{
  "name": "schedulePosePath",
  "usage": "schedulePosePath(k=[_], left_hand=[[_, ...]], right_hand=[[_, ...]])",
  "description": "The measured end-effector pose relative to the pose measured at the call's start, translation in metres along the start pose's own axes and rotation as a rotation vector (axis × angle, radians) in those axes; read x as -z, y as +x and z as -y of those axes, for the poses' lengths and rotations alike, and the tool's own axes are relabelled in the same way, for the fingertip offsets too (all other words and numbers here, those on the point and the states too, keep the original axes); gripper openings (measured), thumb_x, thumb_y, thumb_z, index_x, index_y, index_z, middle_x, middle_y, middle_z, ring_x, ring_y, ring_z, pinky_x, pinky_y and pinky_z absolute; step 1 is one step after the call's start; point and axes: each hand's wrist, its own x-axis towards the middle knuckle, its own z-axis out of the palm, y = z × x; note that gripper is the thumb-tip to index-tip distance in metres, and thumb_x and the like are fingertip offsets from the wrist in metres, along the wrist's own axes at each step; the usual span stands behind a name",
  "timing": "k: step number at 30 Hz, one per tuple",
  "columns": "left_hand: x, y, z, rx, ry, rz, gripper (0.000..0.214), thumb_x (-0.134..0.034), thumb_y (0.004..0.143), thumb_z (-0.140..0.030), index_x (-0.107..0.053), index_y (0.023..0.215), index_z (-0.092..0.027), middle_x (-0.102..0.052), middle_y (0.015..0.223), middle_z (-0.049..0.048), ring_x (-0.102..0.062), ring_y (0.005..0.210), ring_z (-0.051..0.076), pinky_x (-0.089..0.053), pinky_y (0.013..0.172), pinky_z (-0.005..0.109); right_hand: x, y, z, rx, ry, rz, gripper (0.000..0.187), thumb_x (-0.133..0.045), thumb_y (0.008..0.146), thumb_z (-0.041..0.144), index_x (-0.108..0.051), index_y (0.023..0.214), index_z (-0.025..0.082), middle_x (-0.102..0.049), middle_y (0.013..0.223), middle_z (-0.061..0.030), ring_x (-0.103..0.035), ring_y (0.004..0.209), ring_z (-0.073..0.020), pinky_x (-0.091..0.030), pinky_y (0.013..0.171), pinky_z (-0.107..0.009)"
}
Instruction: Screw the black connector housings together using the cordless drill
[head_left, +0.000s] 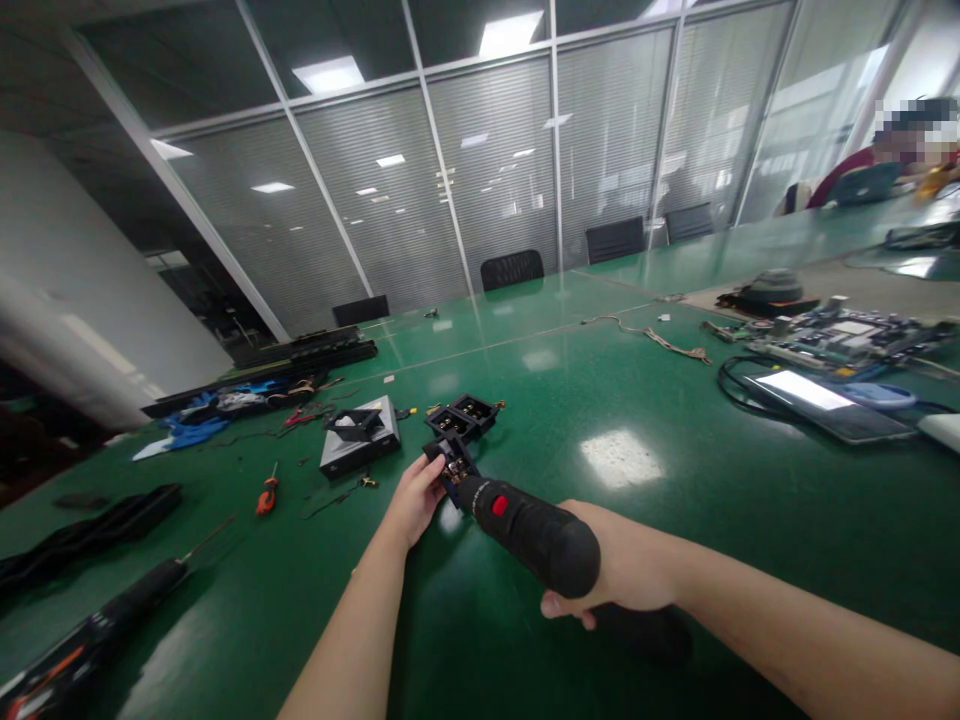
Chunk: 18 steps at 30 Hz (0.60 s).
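My right hand [607,560] is closed round a black cordless screwdriver [529,535] with a red button on its body. The tool's front end points at a small black frame-like part [459,470] with metallic pieces inside; whether its tip touches them is hidden. My left hand [418,495] grips the near-left side of that part, thumb on its edge. Just beyond lie similar black frames [463,415] with gold-coloured bits. A grey metal drive-like box [361,437] with a black bracket on it sits to the left of my left hand.
An orange-handled screwdriver [267,494] and a second long power screwdriver [97,625] lie left. Blue gloves [199,425] and black bars [315,350] are at the back left. Right, a phone-like device [832,405] lies near circuit boards [847,335]. Another person [847,180] sits far right.
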Motion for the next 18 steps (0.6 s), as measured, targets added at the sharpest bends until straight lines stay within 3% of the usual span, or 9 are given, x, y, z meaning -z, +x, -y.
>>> schedulePosePath(k=[18], left_hand=[[0.0007,0.0005,0.0003,0.003,0.009,-0.007,0.048,-0.097,0.072,-0.039,-0.080,0.111,-0.016,-0.082,0.100,0.0096,-0.074,0.091,0.023,-0.057,0.086,0.033]], right_hand=[[-0.0003,-0.0017,0.0038,-0.022,0.029,-0.004,0.035,-0.092,0.073,0.034,-0.062,0.069,0.016,-0.066,0.061,0.0019,-0.063,0.053,-0.0119,-0.049,0.056,-0.023]])
